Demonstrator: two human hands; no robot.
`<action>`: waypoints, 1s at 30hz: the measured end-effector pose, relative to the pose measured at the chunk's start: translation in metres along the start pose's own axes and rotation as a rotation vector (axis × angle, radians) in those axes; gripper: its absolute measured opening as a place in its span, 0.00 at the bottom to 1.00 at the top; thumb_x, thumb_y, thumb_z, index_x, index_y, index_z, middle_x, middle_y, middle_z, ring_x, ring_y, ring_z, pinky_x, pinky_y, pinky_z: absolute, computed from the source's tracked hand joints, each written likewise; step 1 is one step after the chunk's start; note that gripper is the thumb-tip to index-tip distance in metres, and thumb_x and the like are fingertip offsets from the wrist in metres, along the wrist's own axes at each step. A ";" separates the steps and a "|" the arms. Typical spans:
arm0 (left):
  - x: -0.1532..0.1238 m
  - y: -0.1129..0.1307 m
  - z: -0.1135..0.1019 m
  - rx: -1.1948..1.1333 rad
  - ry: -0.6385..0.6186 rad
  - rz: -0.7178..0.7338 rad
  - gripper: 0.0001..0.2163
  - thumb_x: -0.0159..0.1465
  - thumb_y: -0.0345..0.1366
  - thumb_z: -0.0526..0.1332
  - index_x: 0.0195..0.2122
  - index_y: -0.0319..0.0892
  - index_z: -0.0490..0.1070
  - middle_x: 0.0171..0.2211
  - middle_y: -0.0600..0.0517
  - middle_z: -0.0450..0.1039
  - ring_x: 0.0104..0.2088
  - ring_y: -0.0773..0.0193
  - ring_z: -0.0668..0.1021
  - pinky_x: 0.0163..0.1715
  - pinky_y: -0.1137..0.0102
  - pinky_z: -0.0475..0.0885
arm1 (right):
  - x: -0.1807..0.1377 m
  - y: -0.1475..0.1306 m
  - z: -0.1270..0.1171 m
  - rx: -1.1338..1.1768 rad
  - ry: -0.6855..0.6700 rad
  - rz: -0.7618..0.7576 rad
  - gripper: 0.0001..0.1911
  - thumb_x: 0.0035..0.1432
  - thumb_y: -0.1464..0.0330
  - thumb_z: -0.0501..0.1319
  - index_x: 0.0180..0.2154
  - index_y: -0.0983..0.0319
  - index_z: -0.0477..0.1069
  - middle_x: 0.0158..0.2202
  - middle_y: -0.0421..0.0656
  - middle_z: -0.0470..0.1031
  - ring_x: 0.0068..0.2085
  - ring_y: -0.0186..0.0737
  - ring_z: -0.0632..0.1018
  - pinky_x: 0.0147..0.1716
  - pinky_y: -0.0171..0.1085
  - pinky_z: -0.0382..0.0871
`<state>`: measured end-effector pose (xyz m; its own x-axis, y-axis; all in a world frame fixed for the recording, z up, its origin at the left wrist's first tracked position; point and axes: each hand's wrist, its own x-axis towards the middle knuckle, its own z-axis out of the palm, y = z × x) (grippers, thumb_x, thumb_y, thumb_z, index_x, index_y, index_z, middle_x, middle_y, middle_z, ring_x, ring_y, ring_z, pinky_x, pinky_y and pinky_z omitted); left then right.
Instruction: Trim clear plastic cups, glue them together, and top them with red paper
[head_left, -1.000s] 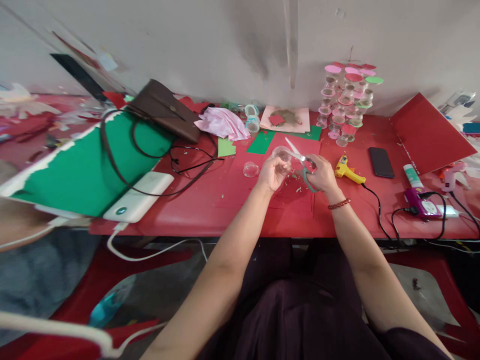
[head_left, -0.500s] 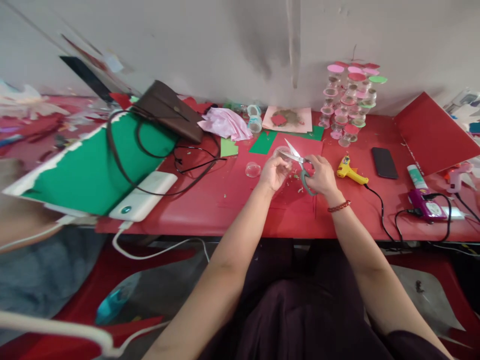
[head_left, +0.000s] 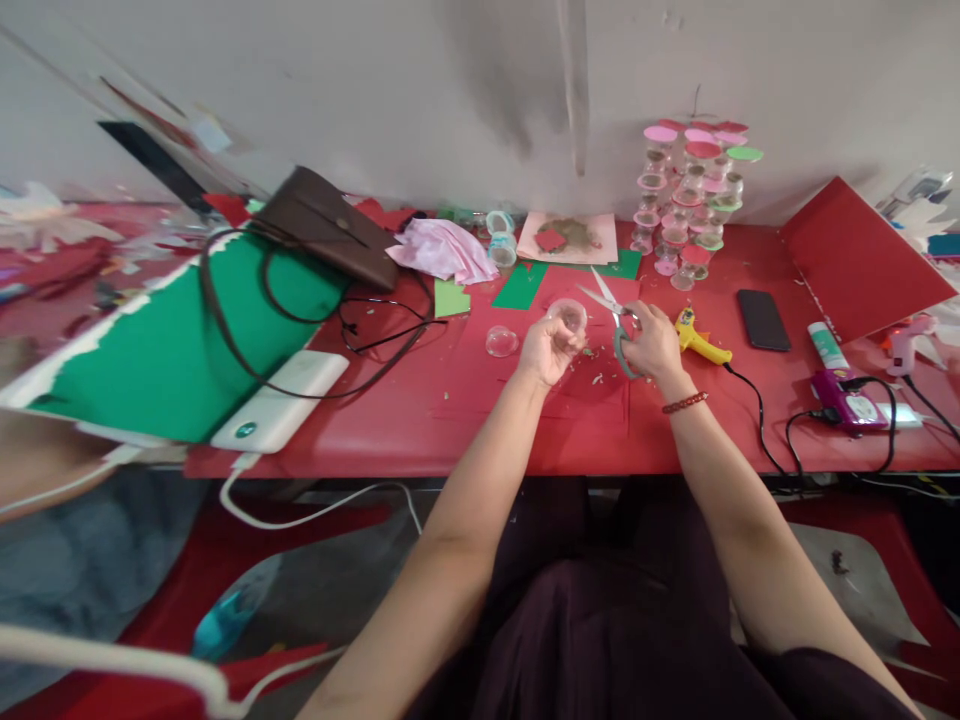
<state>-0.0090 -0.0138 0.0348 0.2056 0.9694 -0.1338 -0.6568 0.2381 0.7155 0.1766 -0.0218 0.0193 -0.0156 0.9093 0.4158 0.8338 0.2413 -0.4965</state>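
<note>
Over the red sheets in the middle of the table, my left hand [head_left: 551, 350] is closed on a small clear plastic cup [head_left: 568, 314], its round rim turned upward. My right hand [head_left: 651, 340] holds scissors [head_left: 609, 303] with grey-green handles; the blades are spread and point up and left, apart from the cup. Small pale scraps [head_left: 598, 379] lie below, between the hands. Left of my left hand, a round clear plastic piece [head_left: 502, 341] rests on the red paper.
A yellow glue gun [head_left: 702, 340] and a black phone [head_left: 763, 319] lie to the right. Stacked clear cups with coloured discs [head_left: 690, 200] stand behind. At left are a brown bag [head_left: 326, 228], a green board [head_left: 187, 335] and a white power bank [head_left: 281, 400]. Another person's arm [head_left: 45, 465] shows at far left.
The scissors have drawn away to the right from the cup, and their blades are spread wider. The cup in my left hand has turned so its rim shows more.
</note>
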 end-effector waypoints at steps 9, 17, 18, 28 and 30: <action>0.005 0.001 -0.004 -0.052 0.061 0.082 0.13 0.44 0.20 0.56 0.29 0.40 0.71 0.21 0.58 0.65 0.19 0.75 0.65 0.21 0.77 0.61 | -0.009 -0.019 0.005 -0.024 -0.111 -0.115 0.20 0.55 0.68 0.63 0.51 0.60 0.75 0.49 0.53 0.80 0.49 0.57 0.79 0.52 0.51 0.73; 0.001 0.000 -0.004 0.005 0.030 0.009 0.10 0.43 0.21 0.55 0.25 0.41 0.67 0.21 0.56 0.65 0.19 0.74 0.63 0.19 0.76 0.58 | -0.006 -0.012 0.003 -0.006 -0.095 -0.085 0.19 0.56 0.69 0.63 0.50 0.59 0.76 0.47 0.51 0.80 0.47 0.54 0.80 0.49 0.49 0.75; 0.000 -0.002 -0.002 0.033 -0.002 -0.002 0.11 0.42 0.22 0.55 0.26 0.41 0.68 0.22 0.55 0.67 0.18 0.74 0.63 0.18 0.75 0.56 | -0.005 -0.010 0.005 -0.013 -0.078 -0.052 0.19 0.55 0.69 0.63 0.50 0.58 0.76 0.46 0.51 0.80 0.46 0.55 0.80 0.48 0.49 0.75; 0.001 -0.005 0.000 0.141 -0.033 0.066 0.16 0.41 0.21 0.56 0.31 0.41 0.73 0.27 0.54 0.71 0.22 0.73 0.65 0.20 0.76 0.56 | -0.004 0.010 0.031 -0.099 -0.064 0.140 0.31 0.55 0.65 0.69 0.60 0.63 0.72 0.51 0.59 0.75 0.50 0.62 0.77 0.54 0.59 0.71; 0.002 -0.006 -0.001 0.151 -0.023 0.046 0.16 0.41 0.21 0.57 0.31 0.41 0.73 0.27 0.55 0.71 0.22 0.73 0.65 0.21 0.77 0.57 | -0.005 0.009 0.030 -0.098 -0.050 0.104 0.22 0.57 0.65 0.68 0.54 0.60 0.78 0.51 0.58 0.75 0.52 0.64 0.75 0.54 0.62 0.69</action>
<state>-0.0056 -0.0133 0.0294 0.1955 0.9771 -0.0838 -0.5494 0.1799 0.8159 0.1674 -0.0142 -0.0099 0.0486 0.9441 0.3260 0.8821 0.1125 -0.4574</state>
